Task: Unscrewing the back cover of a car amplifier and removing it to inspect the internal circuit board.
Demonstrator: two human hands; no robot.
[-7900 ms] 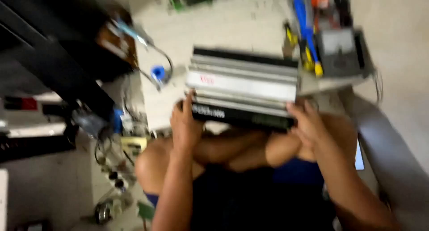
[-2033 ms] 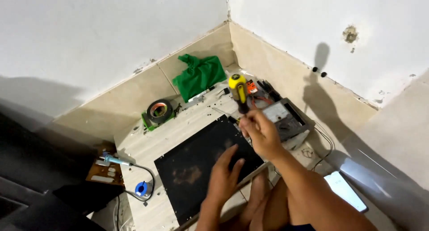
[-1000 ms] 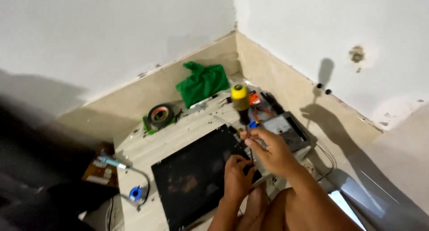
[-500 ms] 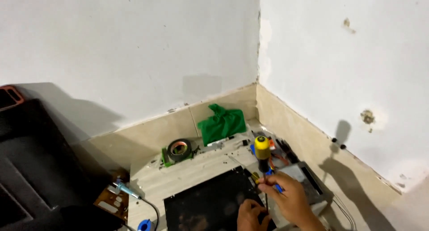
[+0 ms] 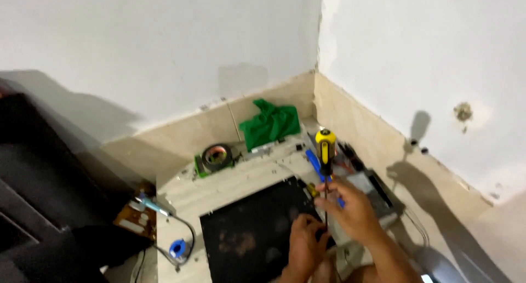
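Right hand [image 5: 353, 209]: clenched on yellow-handled screwdriver [image 5: 325, 151], held upright.
Left hand [image 5: 306, 244]: fingers curled at screwdriver's tip, on black panel [image 5: 246, 233].
Tool tray [image 5: 383, 198]: just behind right hand; contents unclear.

Both hands sit low in the frame, right of centre. The right hand [image 5: 353, 209] is raised above the left, its forearm running down to the bottom right edge; its fingers [image 5: 335, 189] are curled inward, closed around a thin upright shaft. The left hand [image 5: 304, 243] lies just beneath and left of it, back toward the camera, fingers bent downward with the tips pinched together near the shaft's lower end. The two hands nearly touch.
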